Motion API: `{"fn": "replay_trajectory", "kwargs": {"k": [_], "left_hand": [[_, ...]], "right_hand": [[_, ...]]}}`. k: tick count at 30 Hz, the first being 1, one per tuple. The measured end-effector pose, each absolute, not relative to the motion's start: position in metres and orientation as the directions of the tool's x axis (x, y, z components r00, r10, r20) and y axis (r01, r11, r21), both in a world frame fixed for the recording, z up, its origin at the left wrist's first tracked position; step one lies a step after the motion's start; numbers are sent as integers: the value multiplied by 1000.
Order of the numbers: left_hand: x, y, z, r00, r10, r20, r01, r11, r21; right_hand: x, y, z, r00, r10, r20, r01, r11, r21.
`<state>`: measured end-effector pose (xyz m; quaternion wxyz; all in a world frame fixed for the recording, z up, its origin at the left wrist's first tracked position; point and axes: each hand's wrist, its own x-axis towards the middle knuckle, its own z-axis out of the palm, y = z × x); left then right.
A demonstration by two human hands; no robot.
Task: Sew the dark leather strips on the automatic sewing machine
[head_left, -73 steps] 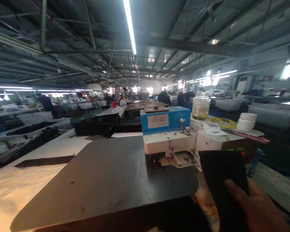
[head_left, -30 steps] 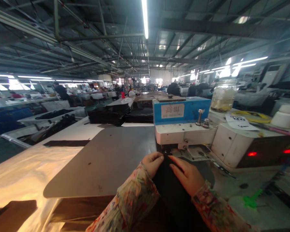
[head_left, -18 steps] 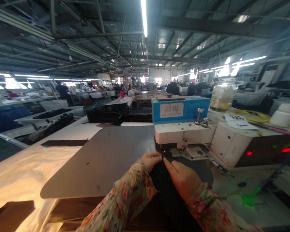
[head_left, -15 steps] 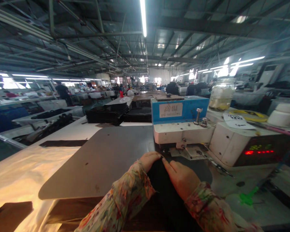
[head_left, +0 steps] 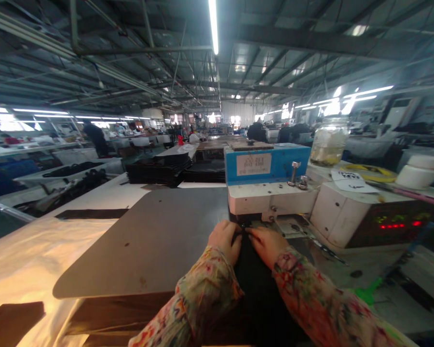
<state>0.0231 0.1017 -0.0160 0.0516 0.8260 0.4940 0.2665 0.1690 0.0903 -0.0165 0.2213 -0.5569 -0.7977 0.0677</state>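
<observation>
A black fabric piece (head_left: 251, 270) lies on the dark work plate (head_left: 159, 236) and runs up to the head of the blue-and-white sewing machine (head_left: 267, 185). My left hand (head_left: 224, 239) and my right hand (head_left: 264, 242) both press on the fabric's far end, fingertips almost touching, right below the machine head. Both forearms wear floral sleeves. The needle area is hidden behind my fingers.
A control box (head_left: 369, 219) with red lights stands to the right, with a glass jar (head_left: 328, 145), a white tub (head_left: 417, 173) and paper notes on top. Stacks of black pieces (head_left: 159, 169) lie behind the plate. People work at distant tables.
Earlier only my right hand held the black piece at the lower right. Since then both hands brought it under the machine head and have slid it slightly farther forward.
</observation>
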Motion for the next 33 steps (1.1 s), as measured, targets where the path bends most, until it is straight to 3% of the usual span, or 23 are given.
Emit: {"fn": "replay_trajectory", "kwargs": {"k": [3,6,22,33], "left_hand": [[20,92,-15,469,816,339,788,-560,258],[18,85,-14,464,831,308,813,-537,225],[26,81,-9,361,897,254,893,-411,183],[24,83,-14,383,871,307,882,-443,157]], "right_hand": [[170,103,-17,-273,924,267,845,363,-392],[169,109,-18,-261,927,268,835,356,-420],[166,114,-11,-232,947,220,843,309,-441],[163,118,-9,-235,939,249,890,311,-333]]}}
